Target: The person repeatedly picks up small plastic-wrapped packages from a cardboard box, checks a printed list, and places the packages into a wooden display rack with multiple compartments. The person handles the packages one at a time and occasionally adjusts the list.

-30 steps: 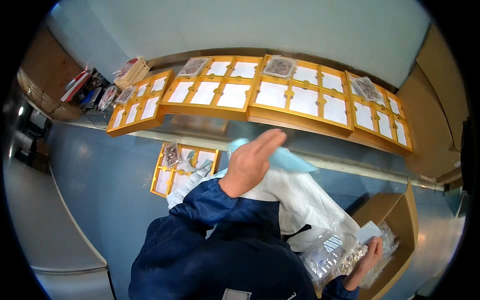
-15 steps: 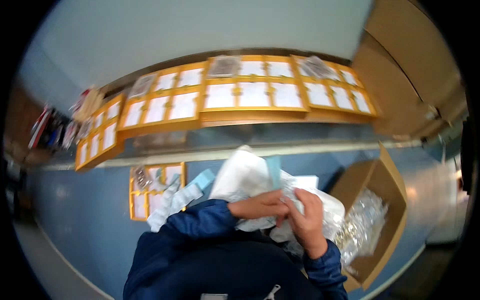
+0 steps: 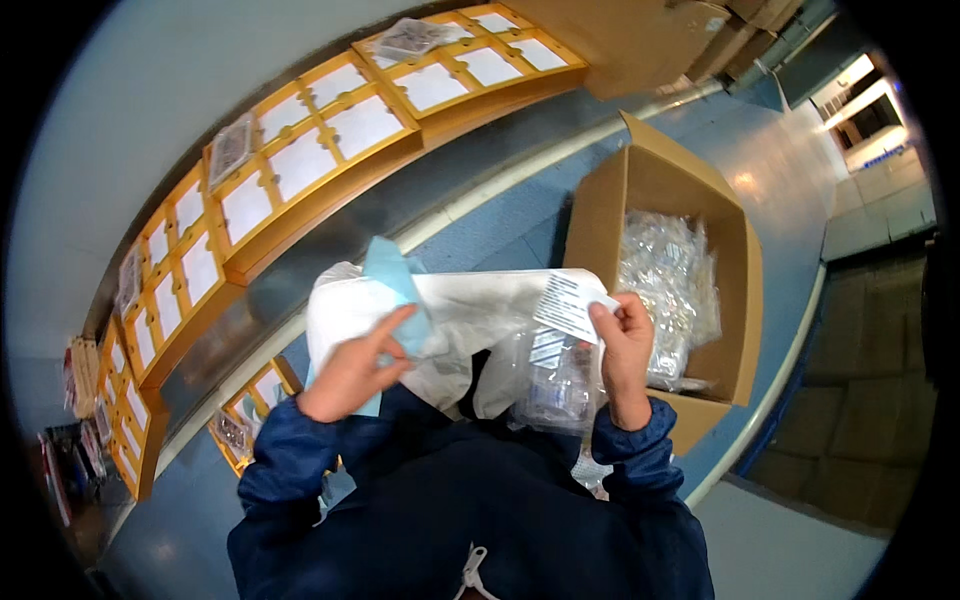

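My right hand pinches a white printed label at its right edge, thumb on top. Below the label a clear plastic bag with a striped printed patch rests on my lap; what lies inside is hard to make out. My left hand has its fingers apart, index finger stretched out, beside a light blue strip. It may touch the strip's lower part, but no grip shows. White cloth spreads across my lap beneath both hands.
On the right, an open cardboard box holds many clear plastic packets. Yellow compartment trays with white cards line the ledge by the wall, a few bearing clear packets. Another yellow tray is on the blue floor, left.
The view has turned to the right. My hands, close together before, are now apart, with the left by the blue strip and the white label plainly visible in the right.
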Tool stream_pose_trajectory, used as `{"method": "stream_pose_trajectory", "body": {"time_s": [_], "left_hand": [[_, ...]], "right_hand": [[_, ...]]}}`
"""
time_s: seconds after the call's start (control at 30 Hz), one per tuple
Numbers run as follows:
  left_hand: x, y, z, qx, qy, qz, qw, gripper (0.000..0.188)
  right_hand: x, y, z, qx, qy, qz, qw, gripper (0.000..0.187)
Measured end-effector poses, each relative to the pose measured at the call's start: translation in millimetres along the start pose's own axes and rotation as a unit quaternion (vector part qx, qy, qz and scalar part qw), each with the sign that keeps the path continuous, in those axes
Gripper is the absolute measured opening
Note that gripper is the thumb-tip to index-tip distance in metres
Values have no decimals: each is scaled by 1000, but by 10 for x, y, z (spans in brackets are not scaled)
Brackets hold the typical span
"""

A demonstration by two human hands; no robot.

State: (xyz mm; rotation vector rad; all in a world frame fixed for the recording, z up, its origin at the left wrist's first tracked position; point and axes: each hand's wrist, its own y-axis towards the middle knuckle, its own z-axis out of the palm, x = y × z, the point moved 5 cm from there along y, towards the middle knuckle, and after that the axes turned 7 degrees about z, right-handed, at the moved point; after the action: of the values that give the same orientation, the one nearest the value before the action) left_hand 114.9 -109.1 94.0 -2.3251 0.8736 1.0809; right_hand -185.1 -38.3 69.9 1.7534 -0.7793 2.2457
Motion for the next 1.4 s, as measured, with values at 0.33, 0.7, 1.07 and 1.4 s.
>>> {"method": "stream_pose_trajectory", "body": {"time_s": [0.33,0.7,1.07,1.4], "left_hand": [[355,470,1404,232,-175,-67,954,51],[162,775,2091,257,-386,-106,880,60],[236,756,2159,252,-435,-91,860,60],[226,753,2150,255,-428,-89,862,57]], "right_hand": [[-942,-460,-873,-59,-67,74,993,8],[-854,-518,-784,-4,-94,85,992,10],[-1003,-501,-770,-20,-122,61,990,10],[-740,-549,-613,-54,-374,-43,925,14]]}}
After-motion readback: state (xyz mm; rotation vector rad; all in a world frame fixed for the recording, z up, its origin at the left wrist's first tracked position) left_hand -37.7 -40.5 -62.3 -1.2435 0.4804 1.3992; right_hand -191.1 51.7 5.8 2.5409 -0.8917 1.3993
